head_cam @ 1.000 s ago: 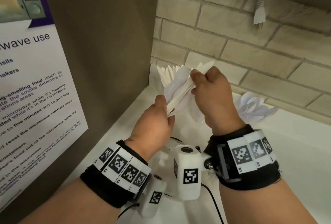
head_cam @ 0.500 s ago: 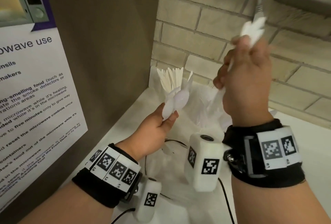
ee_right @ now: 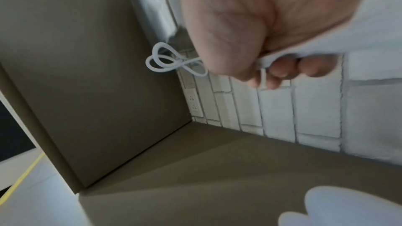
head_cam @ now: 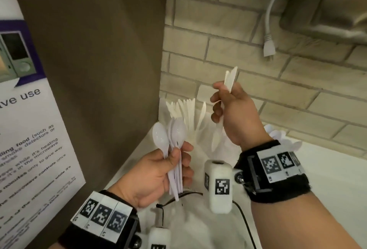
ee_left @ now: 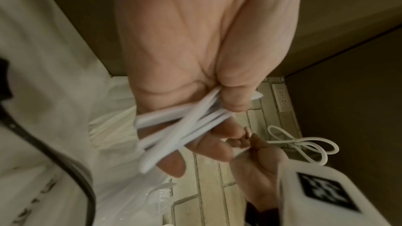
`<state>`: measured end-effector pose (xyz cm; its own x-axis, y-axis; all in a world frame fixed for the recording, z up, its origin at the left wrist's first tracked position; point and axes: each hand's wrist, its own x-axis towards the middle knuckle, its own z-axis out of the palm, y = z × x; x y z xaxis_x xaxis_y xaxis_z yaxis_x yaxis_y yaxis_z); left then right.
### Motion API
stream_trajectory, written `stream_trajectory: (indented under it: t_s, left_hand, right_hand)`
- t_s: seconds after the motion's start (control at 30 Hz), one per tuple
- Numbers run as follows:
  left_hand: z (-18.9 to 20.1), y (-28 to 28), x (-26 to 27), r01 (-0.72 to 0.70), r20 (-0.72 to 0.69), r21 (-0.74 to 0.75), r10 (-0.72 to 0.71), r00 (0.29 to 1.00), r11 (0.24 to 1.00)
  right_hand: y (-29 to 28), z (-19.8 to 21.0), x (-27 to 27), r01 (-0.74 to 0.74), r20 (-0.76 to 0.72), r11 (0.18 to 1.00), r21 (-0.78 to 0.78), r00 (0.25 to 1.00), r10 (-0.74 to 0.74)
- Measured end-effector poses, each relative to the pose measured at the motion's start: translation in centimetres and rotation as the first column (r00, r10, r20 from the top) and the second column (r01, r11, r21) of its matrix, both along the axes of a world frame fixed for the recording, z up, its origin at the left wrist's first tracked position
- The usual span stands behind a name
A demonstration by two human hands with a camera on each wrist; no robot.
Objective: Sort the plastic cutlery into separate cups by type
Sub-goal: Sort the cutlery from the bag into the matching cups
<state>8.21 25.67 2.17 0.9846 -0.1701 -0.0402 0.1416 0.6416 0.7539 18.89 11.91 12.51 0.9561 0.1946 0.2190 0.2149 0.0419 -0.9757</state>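
My left hand grips a bundle of white plastic spoons by their handles, bowls pointing up; the left wrist view shows the handles crossing under my curled fingers. My right hand, raised a little higher and to the right, holds a few cream-white flat pieces that look like knives; in the right wrist view they run through my fist. Between and behind the hands, a cluster of upright knives stands in the corner; its cup is hard to make out. More spoons fan out behind my right wrist.
A brown cabinet side with a microwave notice closes off the left. The brick wall lies behind, with a white plug hanging down. A crumpled plastic bag and a black cable lie on the white counter.
My right hand pulled pieces out of the bundle, lifted them up to the right, and has now come back down toward the corner. My left hand turned the remaining spoons upright.
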Motion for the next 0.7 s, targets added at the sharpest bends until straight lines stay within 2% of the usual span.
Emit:
stream_trajectory:
  t_s: [0.1, 0.2, 0.33, 0.43, 0.5, 0.63, 0.7]
  left_hand:
    - [-0.4, 0.0, 0.7, -0.088, -0.073, 0.060, 0.093, 0.993, 0.994]
    - [-0.6, -0.1, 1.2, -0.111, -0.115, 0.036, 0.115, 0.987, 0.993]
    - [-1.1, 0.3, 1.5, -0.125, -0.131, 0.027, 0.127, 0.983, 0.992]
    - [-1.4, 0.6, 1.6, -0.133, -0.121, 0.027, 0.136, 0.983, 0.991]
    - [-1.4, 0.7, 1.5, -0.121, -0.121, 0.018, 0.123, 0.985, 0.992]
    - [-1.6, 0.8, 1.6, -0.040, -0.092, -0.054, 0.035, 0.995, 0.998]
    - [-1.5, 0.6, 1.5, -0.016, -0.063, -0.029, 0.014, 0.998, 0.999]
  right_hand:
    - [1.0, -0.5, 2.4, 0.011, 0.235, 0.993, 0.118, 0.971, -0.039]
    - [2.4, -2.1, 4.6, 0.012, 0.282, 0.986, 0.167, 0.957, -0.059]
    - [3.7, -5.8, 6.9, 0.015, 0.136, 0.994, 0.107, 0.990, -0.030]
    - [3.9, -8.2, 7.3, -0.018, -0.071, 0.996, -0.091, 0.997, 0.011]
    - [3.9, -8.9, 7.4, -0.027, -0.155, 0.986, -0.166, 0.988, 0.001]
    - [3.2, -7.4, 6.3, 0.030, -0.127, 0.962, -0.272, 0.990, -0.067]
    - [2.5, -5.8, 4.9, 0.031, -0.084, 0.970, -0.241, 0.995, -0.052]
